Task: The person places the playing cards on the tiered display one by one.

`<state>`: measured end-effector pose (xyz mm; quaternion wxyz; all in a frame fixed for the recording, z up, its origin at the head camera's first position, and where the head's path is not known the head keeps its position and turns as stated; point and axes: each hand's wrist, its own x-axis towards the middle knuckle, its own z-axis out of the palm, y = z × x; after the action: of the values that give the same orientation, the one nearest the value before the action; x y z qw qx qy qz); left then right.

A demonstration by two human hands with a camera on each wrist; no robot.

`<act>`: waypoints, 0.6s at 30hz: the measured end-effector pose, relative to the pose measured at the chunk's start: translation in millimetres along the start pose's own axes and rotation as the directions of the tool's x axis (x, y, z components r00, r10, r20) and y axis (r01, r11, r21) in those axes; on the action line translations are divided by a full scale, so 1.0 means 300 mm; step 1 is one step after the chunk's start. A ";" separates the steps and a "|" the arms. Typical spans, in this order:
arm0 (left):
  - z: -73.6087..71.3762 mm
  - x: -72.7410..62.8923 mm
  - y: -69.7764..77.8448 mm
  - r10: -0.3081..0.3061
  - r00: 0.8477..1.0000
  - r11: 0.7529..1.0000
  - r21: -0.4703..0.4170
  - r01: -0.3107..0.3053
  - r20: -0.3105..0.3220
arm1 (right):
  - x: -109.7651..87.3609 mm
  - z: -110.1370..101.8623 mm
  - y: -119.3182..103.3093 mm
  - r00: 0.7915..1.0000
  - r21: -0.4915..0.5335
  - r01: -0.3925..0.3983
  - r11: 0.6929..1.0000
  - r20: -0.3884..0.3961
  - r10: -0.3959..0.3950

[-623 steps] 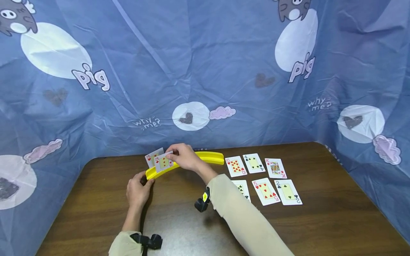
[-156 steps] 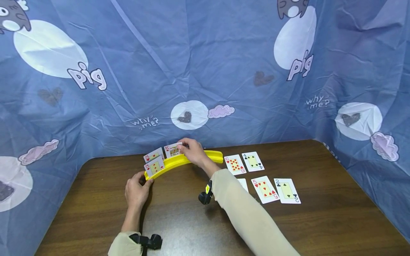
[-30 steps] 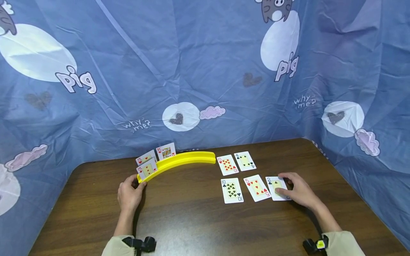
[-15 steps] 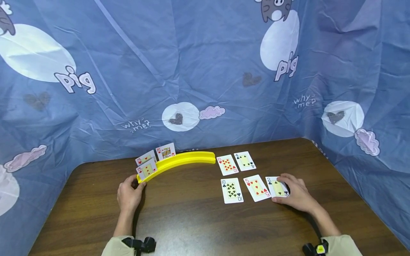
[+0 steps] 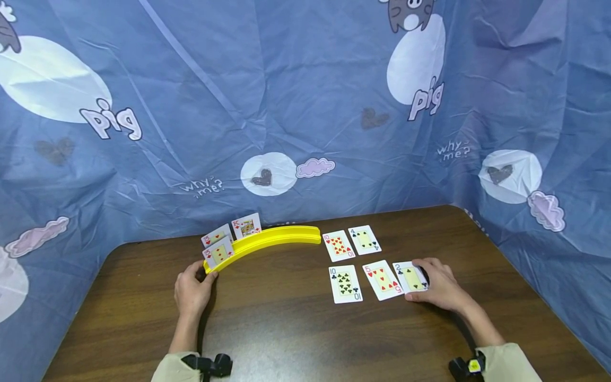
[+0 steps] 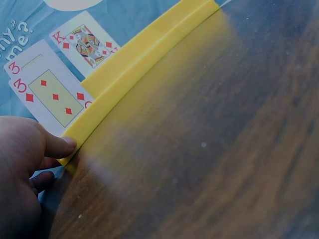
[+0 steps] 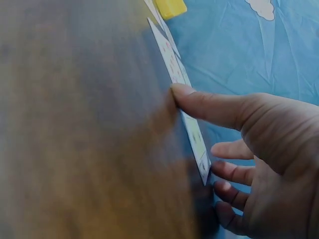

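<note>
A curved yellow card holder (image 5: 277, 236) stands on the table, its left end pinched between the thumb and fingers of my left hand (image 5: 192, 289). In its left part stand the three of diamonds (image 6: 56, 97), another red three (image 5: 217, 234) partly hidden behind it, and the king of diamonds (image 6: 85, 41) in the back row. At the right, my right hand (image 5: 441, 284) grips the two of clubs (image 5: 409, 277) by its edges, thumb on the near side and fingers at the far side. That card lies face up, its left edge meeting the five of hearts (image 5: 383, 280).
Left of the five lies the ten of clubs (image 5: 346, 284). Behind these are the ten of hearts (image 5: 339, 245), close to the holder's right end, and a black four (image 5: 365, 240). A blue printed cloth (image 5: 286, 106) hangs behind the brown wooden table (image 5: 286, 329).
The three of diamonds and later the king went into the holder from my right hand. It then moved right to the two of clubs, which has slid slightly left. My left hand keeps its hold.
</note>
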<state>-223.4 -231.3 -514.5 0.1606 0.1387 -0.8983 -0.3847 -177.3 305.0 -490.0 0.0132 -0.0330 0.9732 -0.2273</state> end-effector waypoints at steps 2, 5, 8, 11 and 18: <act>0.001 0.000 0.001 -0.002 1.000 1.000 0.000 0.002 0.002 | 0.004 -0.002 -0.002 1.000 -0.010 0.010 1.000 0.009 -0.010; 0.001 -0.001 0.003 -0.003 1.000 1.000 -0.002 0.003 0.005 | 0.007 -0.005 -0.003 1.000 -0.016 0.022 1.000 0.020 -0.022; 0.002 0.000 0.003 0.003 1.000 1.000 0.000 -0.003 -0.003 | 0.011 -0.008 -0.005 0.999 -0.032 0.034 0.999 0.029 -0.033; 0.002 -0.001 0.002 0.008 1.000 1.000 0.002 -0.008 -0.015 | 0.018 -0.013 -0.010 0.998 -0.049 0.047 0.998 0.046 -0.044; -0.002 -0.002 0.004 -0.006 1.000 1.000 0.004 0.006 0.002 | 0.029 -0.027 -0.025 0.996 -0.070 0.073 0.995 0.064 -0.068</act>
<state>-222.7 -230.7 -513.4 0.1583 0.1414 -0.8987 -0.3837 -185.9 301.3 -479.5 0.0339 -0.0747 0.9781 -0.1912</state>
